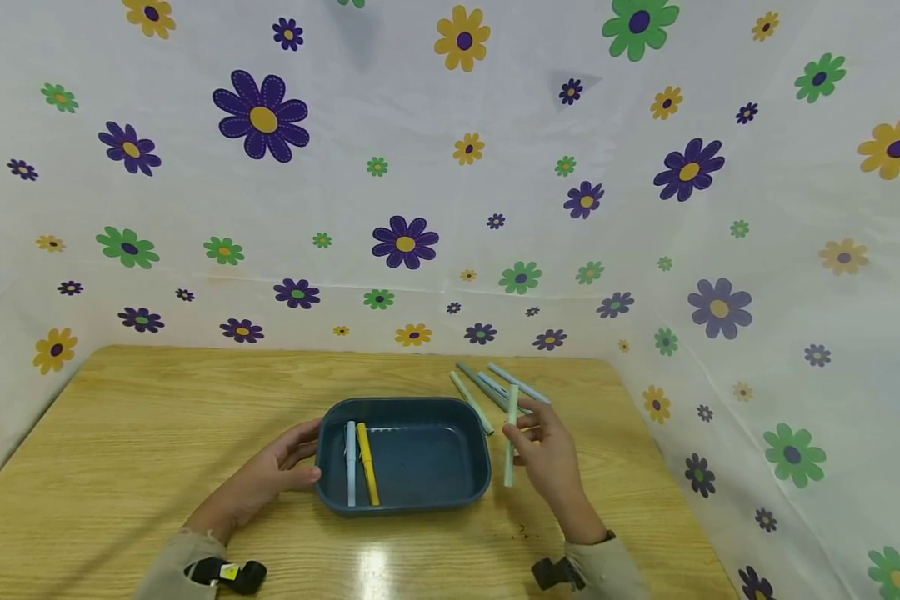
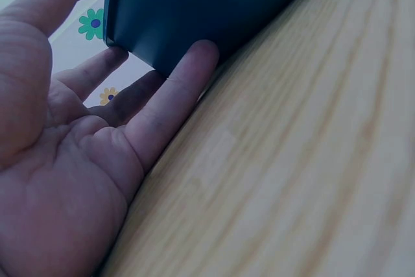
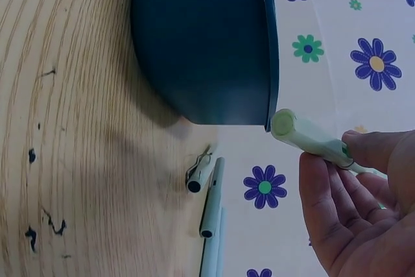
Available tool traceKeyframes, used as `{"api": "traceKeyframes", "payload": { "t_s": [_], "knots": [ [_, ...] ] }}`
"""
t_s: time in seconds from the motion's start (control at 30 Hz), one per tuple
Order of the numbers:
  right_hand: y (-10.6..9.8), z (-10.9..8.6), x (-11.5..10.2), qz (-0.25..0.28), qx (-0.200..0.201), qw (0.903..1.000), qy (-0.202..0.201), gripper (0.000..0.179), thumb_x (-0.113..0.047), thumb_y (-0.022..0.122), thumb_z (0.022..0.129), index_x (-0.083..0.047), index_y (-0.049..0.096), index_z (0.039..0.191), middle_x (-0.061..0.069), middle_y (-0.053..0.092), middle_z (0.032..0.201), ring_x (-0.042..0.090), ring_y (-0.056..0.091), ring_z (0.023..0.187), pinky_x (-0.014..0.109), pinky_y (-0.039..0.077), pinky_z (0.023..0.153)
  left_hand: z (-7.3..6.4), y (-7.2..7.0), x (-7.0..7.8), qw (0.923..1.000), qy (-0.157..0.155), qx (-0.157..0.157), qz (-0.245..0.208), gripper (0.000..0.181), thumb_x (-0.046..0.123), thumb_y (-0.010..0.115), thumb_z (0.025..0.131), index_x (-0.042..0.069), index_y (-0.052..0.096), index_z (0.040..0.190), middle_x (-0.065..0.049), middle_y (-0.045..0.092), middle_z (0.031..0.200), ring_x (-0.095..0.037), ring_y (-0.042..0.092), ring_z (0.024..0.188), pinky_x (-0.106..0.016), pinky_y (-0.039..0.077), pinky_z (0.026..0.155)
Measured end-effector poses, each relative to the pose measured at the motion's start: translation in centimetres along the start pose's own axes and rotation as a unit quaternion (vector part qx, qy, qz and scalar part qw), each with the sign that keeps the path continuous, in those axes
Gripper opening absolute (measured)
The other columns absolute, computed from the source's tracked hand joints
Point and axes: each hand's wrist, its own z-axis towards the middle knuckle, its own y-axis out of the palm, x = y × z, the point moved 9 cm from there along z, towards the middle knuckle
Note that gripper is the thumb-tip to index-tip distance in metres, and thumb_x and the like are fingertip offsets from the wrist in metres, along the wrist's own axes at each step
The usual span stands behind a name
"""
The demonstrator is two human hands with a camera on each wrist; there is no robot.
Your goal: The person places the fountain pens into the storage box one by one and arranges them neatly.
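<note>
A dark blue rectangular box (image 1: 429, 468) sits on the table in the head view. Inside, toward its left end, lie a light blue pen (image 1: 351, 463) and a yellow pen (image 1: 368, 463) side by side. My left hand (image 1: 273, 467) rests at the box's left end, fairly straight fingers against the outer wall (image 2: 185, 21). Beyond the right end, my right hand (image 1: 553, 454) pinches a pale green pen (image 1: 512, 407) between thumb and fingers. The right wrist view shows this pen's blunt round end (image 3: 283, 123) near the box's rim.
Behind my right hand several more pens lie on the wooden table (image 1: 195, 392), among them a pale green one (image 1: 470, 402) and a light blue one (image 1: 518, 382). Small dark marks (image 3: 31, 156) spot the tabletop near me. A flower-printed sheet (image 1: 345, 200) hangs behind and at the sides.
</note>
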Motion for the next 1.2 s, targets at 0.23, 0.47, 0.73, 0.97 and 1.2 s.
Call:
{"api": "traceKeyframes", "payload": {
  "t_s": [0.23,0.47,0.73,0.97,1.2],
  "knots": [
    [1.1,-0.2,-1.1,-0.002,-0.001,0.9998,-0.02,0.043,-0.008,0.076,0.094,-0.012,0.063,0.135,0.013,0.066,0.103,0.017,0.064,0.081,0.037,0.062,0.06,0.0,-0.1,-0.2,1.0,-0.004,0.002,0.001,0.075,0.006,0.065,0.101,0.014,0.024,0.165,-0.02,0.026,0.166,-0.046,0.026,0.151,-0.034,0.054,0.1],
    [2.3,-0.2,-2.0,-0.004,-0.006,0.9994,-0.035,0.042,-0.006,0.076,0.094,-0.01,0.063,0.134,0.014,0.067,0.103,0.019,0.066,0.082,0.035,0.062,0.059,0.0,-0.1,-0.3,1.0,-0.002,0.0,0.004,0.075,0.007,0.065,0.101,0.014,0.025,0.165,-0.019,0.025,0.167,-0.046,0.026,0.151,-0.033,0.053,0.1],
    [3.8,0.0,-2.9,-0.011,-0.021,0.9988,-0.042,0.044,-0.007,0.076,0.094,-0.011,0.063,0.136,0.01,0.067,0.101,0.02,0.064,0.081,0.037,0.062,0.058,0.1,-0.1,-0.2,1.0,-0.007,0.003,0.002,0.076,0.006,0.065,0.101,0.013,0.024,0.165,-0.02,0.026,0.166,-0.045,0.027,0.15,-0.034,0.054,0.1],
    [6.1,0.3,-3.2,-0.015,-0.047,0.9983,-0.032,0.042,-0.009,0.075,0.096,-0.012,0.063,0.136,0.008,0.067,0.1,0.019,0.064,0.08,0.03,0.059,0.057,0.0,-0.1,-0.1,0.9999,-0.011,0.005,0.002,0.077,0.006,0.066,0.1,0.013,0.024,0.165,-0.02,0.026,0.166,-0.045,0.028,0.15,-0.035,0.055,0.099],
    [8.5,0.2,-3.8,-0.018,-0.07,0.9966,-0.04,0.04,-0.009,0.073,0.097,-0.011,0.062,0.135,0.007,0.066,0.098,0.017,0.063,0.076,0.031,0.058,0.056,0.1,-0.1,-0.2,0.9999,-0.012,0.003,0.002,0.077,0.008,0.066,0.1,0.013,0.024,0.165,-0.021,0.026,0.166,-0.046,0.026,0.151,-0.034,0.054,0.099]
  ]
}}
